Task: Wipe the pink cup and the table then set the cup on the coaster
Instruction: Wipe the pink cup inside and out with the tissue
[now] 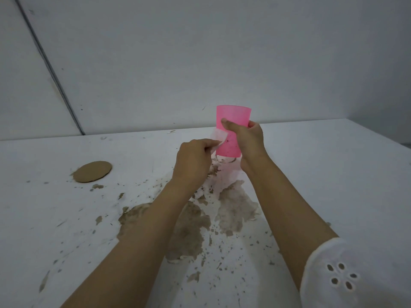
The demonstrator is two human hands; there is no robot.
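Pink cup: held in the air over the far middle of the table, clear of the surface, wider end up. Dark specks show on its lower wall.
Right hand: grips the cup from the right side. The thumb lies across the front of the wall and the fingers curl round the back.
Left hand: fingers drawn together, pinching a small white wipe.
Wipe: pressed against the cup's left wall, just below the right thumb.
Coaster: round, brown and flat on the table, well to the left of the cup. Nothing stands on it.
Spill: a broad brown stain spreads over the table beneath both forearms. Splashes and specks are scattered outward to the near edge, and small patches lie close to the coaster.
Ring mark: a faint curved trace on the table directly below the cup, partly hidden by the hands.
Sleeve: white fabric with eyelet holes, on the right arm at the lower right. The left forearm is bare.
Wall: pale and plain, behind the table. A dark seam runs diagonally at the left.
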